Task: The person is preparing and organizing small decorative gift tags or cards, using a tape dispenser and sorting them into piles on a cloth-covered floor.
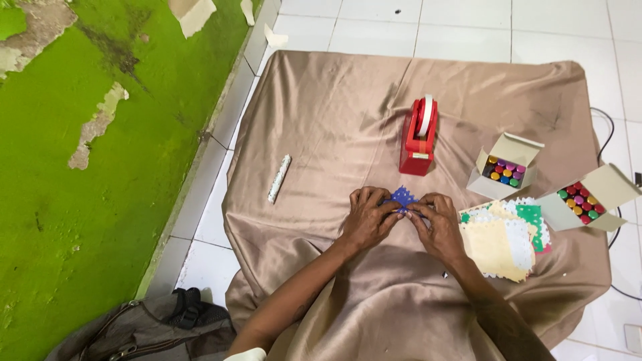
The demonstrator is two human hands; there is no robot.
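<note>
Head view: both hands meet at the middle of a tan cloth point(321, 120) spread over the tiled floor, and between them sits a small blue paper point(403, 196) with a scalloped edge. The left hand point(366, 217) and right hand point(435, 220) each pinch a side of it, fingertips closed on the paper, which looks like a hold for folding or creasing: pressed flat against the cloth so it cannot slide.

Just right of the right hand lies a stack of lacy papers point(501, 244), cream on top with green and white beneath, close enough to reach. Beyond it stand two open boxes point(508, 167) point(585, 200) of small coloured caps. A red tape dispenser point(419, 137) stands upright just beyond the hands. A rolled white strip point(279, 178) lies well apart to the left. A dark bag point(147, 324) rests off the cloth by the green wall point(100, 167). Nothing blocks the hands.
</note>
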